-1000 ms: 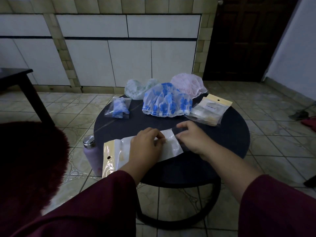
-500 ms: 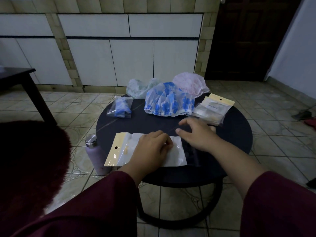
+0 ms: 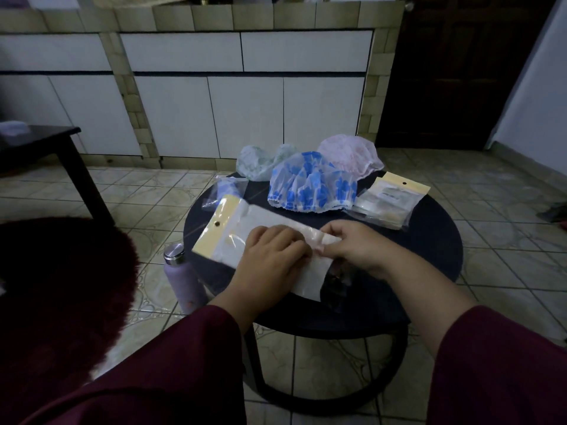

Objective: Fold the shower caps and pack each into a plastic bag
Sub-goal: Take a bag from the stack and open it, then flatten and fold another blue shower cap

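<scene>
Head view, the only one given.

Step in hand, as judged: a plastic bag (image 3: 245, 237) is being worked at its open end, at centre frame on the round dark bench (image 3: 429, 250). Its yellow header card points to the upper left. The bag looks white inside; whether a folded cap is already in it cannot be told.

Left hand (image 3: 270, 259) is laid on the bag's middle, fingers curled over the film, pressing it down. Right hand (image 3: 356, 243) is pinching the bag's right end, fingers closed on the film. The hands are close together, nearly touching.

Next move, as judged: the mouth is to be sealed or folded over if a cap is inside, otherwise opened for loading. The thin film must be kept flat under the left hand so it does not slide.

Counts:
- Loose shower caps, three, unfolded, at the upper centre of the bench: blue-flowered cap (image 3: 310, 185) in front, pink cap (image 3: 349, 154) behind right, greenish cap (image 3: 260, 159) behind left.
- Packed bag with blue cap (image 3: 225, 190), one, just above the header card of the bag in hand.
- Stack of empty bags (image 3: 386, 200), one, right of the blue-flowered cap; number in the stack cannot be told.
- Bag in hand, one.
- Lilac bottle (image 3: 181, 277) with a steel lid, one, on the floor at the bench's left edge.
</scene>
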